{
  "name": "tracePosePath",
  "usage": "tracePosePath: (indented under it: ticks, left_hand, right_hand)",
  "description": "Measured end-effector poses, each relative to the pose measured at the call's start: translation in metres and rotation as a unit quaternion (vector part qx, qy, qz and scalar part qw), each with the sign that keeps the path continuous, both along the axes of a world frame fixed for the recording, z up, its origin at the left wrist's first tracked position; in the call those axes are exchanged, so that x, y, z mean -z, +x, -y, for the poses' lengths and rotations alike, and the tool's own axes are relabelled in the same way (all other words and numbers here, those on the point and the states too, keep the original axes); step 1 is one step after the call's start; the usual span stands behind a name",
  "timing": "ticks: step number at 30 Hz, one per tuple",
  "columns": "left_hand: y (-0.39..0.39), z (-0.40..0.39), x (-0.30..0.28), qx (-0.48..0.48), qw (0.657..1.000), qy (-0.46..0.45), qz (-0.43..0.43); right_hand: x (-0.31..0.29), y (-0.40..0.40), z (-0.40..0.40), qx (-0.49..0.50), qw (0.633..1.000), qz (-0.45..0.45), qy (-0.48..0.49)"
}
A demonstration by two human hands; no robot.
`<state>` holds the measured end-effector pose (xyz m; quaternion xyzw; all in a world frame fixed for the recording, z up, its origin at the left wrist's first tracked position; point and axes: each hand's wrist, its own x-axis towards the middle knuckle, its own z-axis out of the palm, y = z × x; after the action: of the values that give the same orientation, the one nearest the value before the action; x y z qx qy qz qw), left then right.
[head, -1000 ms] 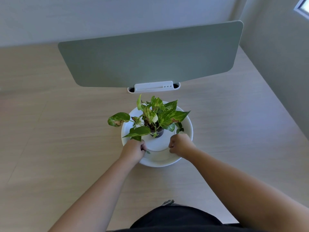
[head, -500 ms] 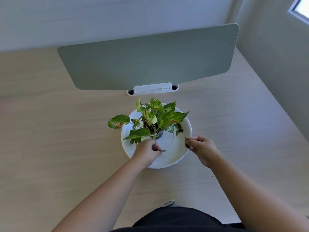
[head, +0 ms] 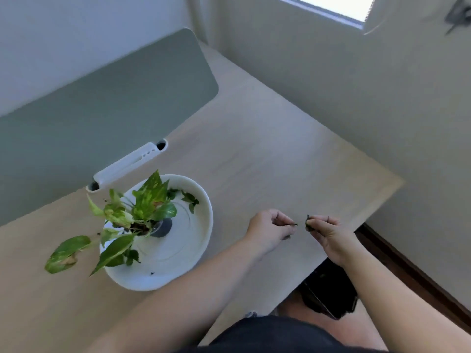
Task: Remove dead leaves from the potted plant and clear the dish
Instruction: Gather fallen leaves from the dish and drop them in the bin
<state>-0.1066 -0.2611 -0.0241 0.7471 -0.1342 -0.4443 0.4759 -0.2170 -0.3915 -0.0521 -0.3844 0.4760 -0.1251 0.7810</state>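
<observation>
A small potted plant with green and yellow leaves stands in a white round dish on the wooden table. Dark leaf scraps lie at the dish's far rim, and a tiny speck near its front. My left hand hovers over the table right of the dish and pinches a thin dark leaf bit. My right hand, close beside it near the table's right edge, pinches a dark dead leaf piece.
A grey-green divider panel in a white clamp stands behind the dish. A black bin sits on the floor below the table's right edge. Walls close the right side.
Both hands left the dish and moved right over the table's edge, each carrying a leaf bit. The camera swung right, so the dish now sits at the left.
</observation>
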Motion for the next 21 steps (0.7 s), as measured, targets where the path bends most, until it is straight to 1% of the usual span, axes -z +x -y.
tracePosePath:
  ticks: [4,9,15,19,21]
  left_hand:
    - [-0.030,0.060,0.002,0.130,0.991,0.025,0.026]
    - [-0.075,0.112,0.009,0.240,0.968,0.051,0.049]
    - [-0.116,0.149,0.026,0.335,0.936,0.069,0.085]
    - [-0.133,0.161,0.030,0.370,0.919,0.098,0.093]
    - [-0.137,0.162,0.029,0.377,0.915,0.108,0.090]
  right_hand:
    - [0.011,-0.061,0.021,0.128,0.990,-0.052,-0.033]
    - [0.030,-0.117,0.035,0.242,0.964,-0.113,-0.018]
    - [0.055,-0.155,0.037,0.279,0.943,-0.179,0.000]
    - [0.066,-0.165,0.040,0.267,0.940,-0.213,0.015]
    - [0.071,-0.168,0.041,0.238,0.943,-0.233,0.018]
